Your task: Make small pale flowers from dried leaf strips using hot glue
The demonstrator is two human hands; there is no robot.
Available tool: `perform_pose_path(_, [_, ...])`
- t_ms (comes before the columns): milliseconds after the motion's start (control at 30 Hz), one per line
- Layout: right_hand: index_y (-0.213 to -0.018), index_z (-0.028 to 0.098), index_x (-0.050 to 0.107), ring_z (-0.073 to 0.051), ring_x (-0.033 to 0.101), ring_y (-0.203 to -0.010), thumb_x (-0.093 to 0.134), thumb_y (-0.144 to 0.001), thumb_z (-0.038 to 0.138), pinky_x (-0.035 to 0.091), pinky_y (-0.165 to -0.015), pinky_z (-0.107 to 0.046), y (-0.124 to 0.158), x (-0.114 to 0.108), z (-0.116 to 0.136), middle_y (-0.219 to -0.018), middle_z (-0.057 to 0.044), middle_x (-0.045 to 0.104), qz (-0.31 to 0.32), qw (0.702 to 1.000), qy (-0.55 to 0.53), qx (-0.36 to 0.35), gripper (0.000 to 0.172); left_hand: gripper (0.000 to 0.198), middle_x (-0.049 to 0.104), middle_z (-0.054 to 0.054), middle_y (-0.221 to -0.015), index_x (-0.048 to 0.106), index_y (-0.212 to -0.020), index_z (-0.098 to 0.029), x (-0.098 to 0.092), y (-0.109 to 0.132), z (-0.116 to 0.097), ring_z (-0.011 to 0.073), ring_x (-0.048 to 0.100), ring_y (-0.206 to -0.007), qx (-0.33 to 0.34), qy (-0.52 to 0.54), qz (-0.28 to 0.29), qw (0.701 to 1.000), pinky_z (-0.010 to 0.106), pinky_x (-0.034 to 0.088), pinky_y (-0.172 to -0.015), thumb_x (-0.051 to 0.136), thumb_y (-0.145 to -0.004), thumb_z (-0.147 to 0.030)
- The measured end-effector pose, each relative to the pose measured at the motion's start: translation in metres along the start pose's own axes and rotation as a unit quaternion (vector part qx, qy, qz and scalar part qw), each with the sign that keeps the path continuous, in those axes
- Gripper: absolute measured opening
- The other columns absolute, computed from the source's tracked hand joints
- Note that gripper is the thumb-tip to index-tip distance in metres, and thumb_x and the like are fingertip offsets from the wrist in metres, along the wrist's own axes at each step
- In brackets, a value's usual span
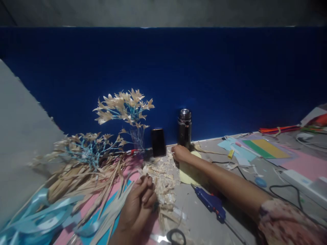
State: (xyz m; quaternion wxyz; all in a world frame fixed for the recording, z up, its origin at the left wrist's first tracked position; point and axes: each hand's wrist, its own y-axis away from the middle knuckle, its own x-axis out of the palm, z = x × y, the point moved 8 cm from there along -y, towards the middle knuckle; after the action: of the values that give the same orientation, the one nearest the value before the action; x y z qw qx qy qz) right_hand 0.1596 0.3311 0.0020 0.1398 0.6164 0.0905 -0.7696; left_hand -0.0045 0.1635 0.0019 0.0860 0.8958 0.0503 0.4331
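Note:
My left hand [140, 200] is closed, palm turned up and fingers curled in, low in the middle of the head view. Whatever it may hold is hidden. Around it lie pale dried strips [114, 207] and a heap of cream shavings [162, 177]. Farther back, my right hand [181, 153] reaches in front of a dark flask [184, 129], its fingers bent together near the table. I cannot make out anything between them. A black phone [158, 143] leans upright just left of that hand. Yellow paper [187, 173] lies under the right wrist.
Cream flowers on blue stems [127, 105] stand in a clear vase, with more flowers [87, 146] beside them. A blue glue gun [209, 200] lies below the right forearm. Scissors [176, 234] sit at the front, blue ribbon [43, 214] at left, a power strip [298, 182] at right.

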Motion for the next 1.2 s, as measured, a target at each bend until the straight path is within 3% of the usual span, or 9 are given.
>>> perform_pose_path(300, [-0.128, 0.018, 0.062, -0.025, 0.065, -0.109, 0.064, -0.099, 0.034, 0.057, -0.091, -0.044, -0.022, 0.011, -0.005, -0.129, -0.011, 0.063, -0.021, 0.998, -0.050, 0.007, 0.033, 0.017, 0.057, -0.002, -0.067, 0.057, -0.073, -0.013, -0.010, -0.004, 0.016, 0.0000, 0.034, -0.038, -0.029, -0.015, -0.009, 0.999, 0.010, 0.030, -0.033, 0.069, -0.079, -0.002])
perform_pose_path(400, [-0.127, 0.018, 0.062, -0.024, 0.066, -0.108, 0.063, -0.099, 0.035, 0.057, -0.091, -0.044, -0.020, 0.001, -0.006, -0.129, -0.010, 0.063, -0.054, 0.996, -0.077, 0.000, 0.032, 0.017, 0.057, -0.002, -0.067, 0.057, -0.074, -0.012, -0.012, -0.005, 0.019, 0.0001, 0.033, -0.038, -0.038, -0.018, -0.011, 0.999, 0.010, 0.030, -0.033, 0.066, -0.081, 0.000])
perform_pose_path(533, [-0.100, 0.013, 0.071, -0.020, 0.069, -0.093, 0.060, -0.098, 0.022, 0.054, -0.085, -0.034, -0.006, -0.026, 0.000, -0.102, -0.009, 0.073, -0.117, 0.982, -0.142, -0.032, 0.014, 0.018, 0.058, -0.002, -0.068, 0.056, -0.074, -0.013, -0.013, -0.006, 0.020, 0.0006, 0.034, -0.038, -0.038, -0.008, -0.008, 0.999, 0.011, 0.029, -0.033, 0.065, -0.081, 0.001])
perform_pose_path(600, [-0.092, 0.013, 0.071, -0.018, 0.069, -0.085, 0.059, -0.096, 0.016, 0.052, -0.079, -0.027, 0.011, -0.042, 0.007, -0.091, -0.007, 0.074, -0.150, 0.970, -0.183, -0.058, 0.014, 0.017, 0.060, -0.001, -0.071, 0.057, -0.076, -0.013, -0.013, -0.006, 0.021, 0.0014, 0.038, -0.040, -0.039, 0.008, -0.006, 0.999, 0.011, 0.030, -0.034, 0.067, -0.082, 0.000])
perform_pose_path(733, [-0.091, 0.016, 0.070, -0.015, 0.067, -0.077, 0.058, -0.096, 0.022, 0.050, -0.070, -0.024, 0.069, -0.064, 0.030, -0.085, -0.003, 0.073, -0.202, 0.937, -0.256, -0.126, 0.014, 0.009, 0.061, 0.000, -0.071, 0.062, -0.089, -0.014, -0.008, 0.002, 0.037, 0.0064, 0.049, -0.046, -0.115, 0.024, 0.005, 0.993, 0.016, 0.041, -0.039, 0.070, -0.088, -0.013])
perform_pose_path(833, [-0.085, 0.017, 0.069, -0.016, 0.065, -0.074, 0.062, -0.094, 0.019, 0.049, -0.069, -0.026, 0.130, -0.084, 0.052, -0.079, -0.004, 0.070, -0.302, 0.856, -0.314, -0.280, 0.011, 0.010, 0.071, 0.009, -0.092, 0.061, -0.090, -0.013, -0.004, 0.012, 0.046, 0.0132, 0.066, -0.065, -0.129, 0.021, -0.008, 0.991, 0.023, 0.056, -0.055, 0.069, -0.088, -0.008])
perform_pose_path(900, [-0.089, 0.017, 0.068, -0.016, 0.064, -0.074, 0.061, -0.095, 0.016, 0.050, -0.069, -0.026, 0.161, -0.086, 0.062, -0.080, -0.005, 0.069, -0.336, 0.828, -0.289, -0.344, 0.009, 0.010, 0.073, 0.015, -0.103, 0.062, -0.089, -0.012, 0.002, 0.019, 0.052, 0.0181, 0.072, -0.079, -0.137, 0.013, -0.002, 0.990, 0.028, 0.060, -0.066, 0.067, -0.087, -0.003])
perform_pose_path(1000, [-0.097, 0.017, 0.067, -0.017, 0.065, -0.077, 0.058, -0.097, 0.015, 0.052, -0.068, -0.026, 0.190, -0.082, 0.068, -0.085, -0.008, 0.070, -0.362, 0.818, -0.222, -0.387, 0.009, 0.008, 0.074, 0.012, -0.094, 0.064, -0.088, -0.011, 0.012, 0.029, 0.062, 0.0199, 0.074, -0.079, -0.172, 0.008, 0.033, 0.985, 0.030, 0.061, -0.068, 0.066, -0.088, -0.003])
perform_pose_path(1200, [-0.099, 0.018, 0.067, -0.016, 0.064, -0.072, 0.055, -0.097, 0.014, 0.050, -0.064, -0.026, 0.215, -0.073, 0.064, -0.083, -0.007, 0.070, -0.384, 0.817, -0.178, -0.393, 0.013, 0.017, 0.070, 0.004, -0.077, 0.065, -0.078, -0.011, 0.024, 0.041, 0.071, 0.0091, 0.063, -0.059, -0.178, 0.010, 0.093, 0.980, 0.019, 0.054, -0.055, 0.082, -0.075, -0.006])
